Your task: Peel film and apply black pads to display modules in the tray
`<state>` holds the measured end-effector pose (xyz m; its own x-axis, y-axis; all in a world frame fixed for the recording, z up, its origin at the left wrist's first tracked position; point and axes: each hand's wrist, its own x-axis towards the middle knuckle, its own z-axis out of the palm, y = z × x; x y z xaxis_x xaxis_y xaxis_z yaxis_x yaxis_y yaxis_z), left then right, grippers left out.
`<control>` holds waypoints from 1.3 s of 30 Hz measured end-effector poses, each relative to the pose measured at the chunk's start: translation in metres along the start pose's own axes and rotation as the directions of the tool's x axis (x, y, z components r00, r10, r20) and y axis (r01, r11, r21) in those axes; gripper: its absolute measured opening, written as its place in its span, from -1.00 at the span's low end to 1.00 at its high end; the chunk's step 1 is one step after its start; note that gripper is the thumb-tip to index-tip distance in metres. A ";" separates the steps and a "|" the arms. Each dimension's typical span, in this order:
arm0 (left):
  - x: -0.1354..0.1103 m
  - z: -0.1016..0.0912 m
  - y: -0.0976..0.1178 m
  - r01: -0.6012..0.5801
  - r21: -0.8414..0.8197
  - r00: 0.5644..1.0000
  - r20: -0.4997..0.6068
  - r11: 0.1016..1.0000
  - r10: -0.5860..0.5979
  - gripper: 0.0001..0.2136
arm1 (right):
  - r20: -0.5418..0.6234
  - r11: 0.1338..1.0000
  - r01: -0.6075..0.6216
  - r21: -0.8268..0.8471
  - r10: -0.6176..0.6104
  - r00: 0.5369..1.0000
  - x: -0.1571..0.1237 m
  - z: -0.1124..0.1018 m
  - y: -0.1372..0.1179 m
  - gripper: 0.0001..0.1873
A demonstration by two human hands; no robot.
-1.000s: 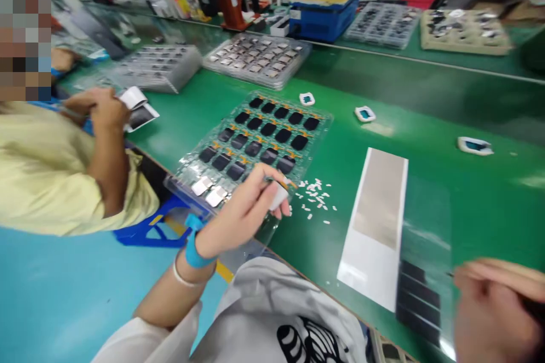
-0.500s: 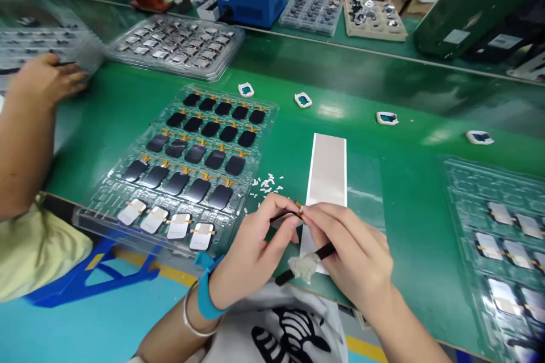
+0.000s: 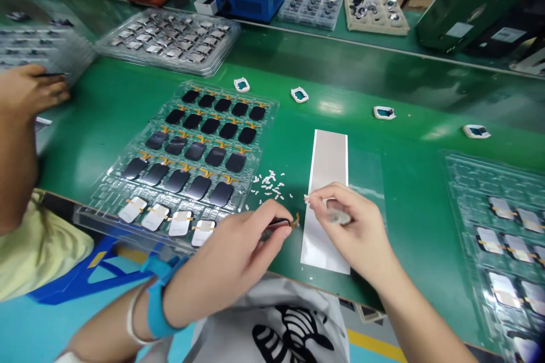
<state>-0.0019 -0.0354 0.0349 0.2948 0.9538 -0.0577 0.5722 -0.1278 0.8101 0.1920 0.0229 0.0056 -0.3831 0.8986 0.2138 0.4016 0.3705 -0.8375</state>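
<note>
- On my feed, a green tabletop (image 3: 409, 238) carries a clear plastic tray (image 3: 100, 198) of black panels.
- A white-and-silver strip (image 3: 326, 249) lies just beside the tray.
- My left hand (image 3: 225, 252) clenches a small black module with orange flex (image 3: 281, 222) above the tabletop.
- Over the strip, my right hand (image 3: 351, 224) has its fingers (image 3: 323, 191) pinching a translucent wad (image 3: 338, 215).

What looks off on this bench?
Small white flecks lie scattered loose on the green mat, between the clear tray of dark parts and the silver-white strip. They look odd because they are strewn in no order, while the parts in the tray sit in neat rows.
</note>
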 end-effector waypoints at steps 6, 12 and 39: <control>0.042 -0.026 -0.012 -0.028 -0.098 0.983 0.178 0.995 0.045 -0.92 | 0.122 0.959 -0.224 0.174 0.205 0.971 0.019 0.010 0.017 -0.87; 0.057 -0.006 -0.032 0.030 -0.502 0.972 0.215 0.864 0.091 -0.89 | 0.145 0.897 -0.245 0.369 0.205 0.968 0.019 0.015 0.018 -0.84; 0.044 0.002 -0.031 -0.024 -0.484 0.973 0.191 0.875 0.133 -0.91 | -0.059 0.914 -0.231 0.334 0.265 0.963 -0.001 0.029 0.004 -0.84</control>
<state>-0.0056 0.0105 0.0060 0.5089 0.8587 -0.0600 0.1229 -0.0035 0.9924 0.1700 0.0170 -0.0121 -0.2138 0.9768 0.0137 0.1780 0.0527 -0.9826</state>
